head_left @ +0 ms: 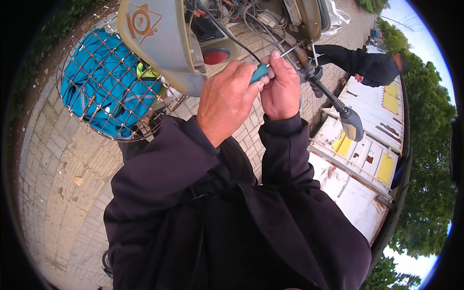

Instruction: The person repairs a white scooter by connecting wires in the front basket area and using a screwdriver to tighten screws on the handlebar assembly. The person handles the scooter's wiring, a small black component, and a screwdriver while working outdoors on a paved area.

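My left hand point(227, 96) is closed round the teal handle of a screwdriver point(259, 73). Beside it, my right hand point(282, 92) pinches the same tool around its metal shaft between thumb and fingers. The shaft slants up and right toward a worn metal tube point(303, 55) on an opened-up scooter. I cannot tell whether the tip touches a screw. Just above my hands, loose coloured wires point(237, 12) and a black cable show inside the scooter's body. A grey body panel point(166, 43) with an orange emblem stands to the left of them.
A wire basket point(104, 92) holding teal cloth is at the left. A dark bar with a black-and-grey rounded end point(352, 123) juts out on the right. Farther right, a person in dark clothes point(372, 65) stands near white metal panels point(357, 159). Paving bricks point(72, 193) cover the ground.
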Tool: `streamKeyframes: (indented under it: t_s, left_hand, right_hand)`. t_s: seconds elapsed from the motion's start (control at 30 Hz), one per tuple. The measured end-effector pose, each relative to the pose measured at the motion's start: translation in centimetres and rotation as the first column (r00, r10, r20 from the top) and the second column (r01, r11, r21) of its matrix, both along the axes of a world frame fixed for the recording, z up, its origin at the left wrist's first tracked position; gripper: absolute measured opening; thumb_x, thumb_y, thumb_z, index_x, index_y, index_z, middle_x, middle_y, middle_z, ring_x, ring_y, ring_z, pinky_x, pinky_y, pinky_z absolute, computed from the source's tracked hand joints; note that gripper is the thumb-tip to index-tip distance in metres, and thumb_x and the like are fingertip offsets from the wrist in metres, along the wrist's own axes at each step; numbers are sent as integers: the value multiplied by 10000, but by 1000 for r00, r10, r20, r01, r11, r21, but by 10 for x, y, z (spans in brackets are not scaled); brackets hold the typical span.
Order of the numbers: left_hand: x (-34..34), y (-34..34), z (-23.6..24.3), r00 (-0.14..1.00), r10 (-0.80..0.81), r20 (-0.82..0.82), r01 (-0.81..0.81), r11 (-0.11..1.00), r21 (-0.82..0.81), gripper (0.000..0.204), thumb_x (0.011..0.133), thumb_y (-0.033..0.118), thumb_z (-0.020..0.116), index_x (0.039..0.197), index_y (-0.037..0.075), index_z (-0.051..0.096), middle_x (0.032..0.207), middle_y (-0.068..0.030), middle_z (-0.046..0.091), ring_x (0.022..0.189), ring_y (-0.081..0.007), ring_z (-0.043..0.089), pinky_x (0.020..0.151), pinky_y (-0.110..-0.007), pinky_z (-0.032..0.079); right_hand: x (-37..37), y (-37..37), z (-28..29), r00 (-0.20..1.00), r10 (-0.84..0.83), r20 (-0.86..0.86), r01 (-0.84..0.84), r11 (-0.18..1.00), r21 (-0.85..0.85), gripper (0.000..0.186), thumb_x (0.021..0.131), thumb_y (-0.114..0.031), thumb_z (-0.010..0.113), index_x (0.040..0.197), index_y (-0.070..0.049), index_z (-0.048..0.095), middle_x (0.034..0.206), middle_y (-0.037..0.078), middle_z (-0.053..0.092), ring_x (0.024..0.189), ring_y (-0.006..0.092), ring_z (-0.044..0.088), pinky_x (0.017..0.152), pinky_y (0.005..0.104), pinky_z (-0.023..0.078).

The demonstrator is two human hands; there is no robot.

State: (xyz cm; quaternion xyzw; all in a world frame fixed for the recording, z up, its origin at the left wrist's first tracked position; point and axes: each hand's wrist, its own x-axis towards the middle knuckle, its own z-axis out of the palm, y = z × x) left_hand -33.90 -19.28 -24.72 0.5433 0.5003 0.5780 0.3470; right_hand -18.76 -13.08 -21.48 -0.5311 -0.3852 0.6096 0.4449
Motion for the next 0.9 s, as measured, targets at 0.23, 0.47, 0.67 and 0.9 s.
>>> streamKeyframes:
  t_s: [0.23, 0.47, 0.67, 0.9]
  left_hand:
    - [-9, 1, 4, 467, -84, 880, 611, 751, -252, 327, 985, 130, 764, 1231, -68, 676, 1059, -89, 747, 818, -149, 668, 715, -314, 543]
    - [-7, -6, 0, 997, -72, 38, 72, 997, 14, 282, 980, 54, 687, 1242, -18, 612, 1031, -174, 680, 820, -326, 691, 638, -363, 554]
    - [2, -12, 1, 144, 88, 986, 664, 730, -163, 177, 1073, 111, 602, 1196, -17, 598, 991, -115, 687, 659, -124, 609, 491, -241, 439]
    - [3, -15, -3, 997, -41, -70, 42, 999, 12, 429, 925, -19, 715, 1330, 9, 578, 966, -195, 635, 770, -313, 674, 689, -441, 536]
  right_hand:
    - [5, 1, 17, 999, 41, 1, -41, 993, -113, 319, 1116, -273, 607, 1038, 20, 708, 738, 9, 624, 565, 136, 642, 494, 270, 491]
    - [-8, -2, 19, 991, -42, 130, 48, 998, -44, 301, 1104, -238, 628, 1022, 37, 720, 692, -4, 535, 486, 90, 434, 441, 243, 338]
    - [-5, -1, 29, 980, -19, 199, 44, 992, -120, 313, 1096, -228, 639, 950, 39, 712, 653, -14, 511, 461, 68, 380, 423, 230, 298]
    - [-8, 1, 23, 994, -30, 100, 41, 993, -109, 299, 1100, -228, 630, 975, 37, 693, 651, -19, 489, 473, 76, 390, 424, 244, 317]
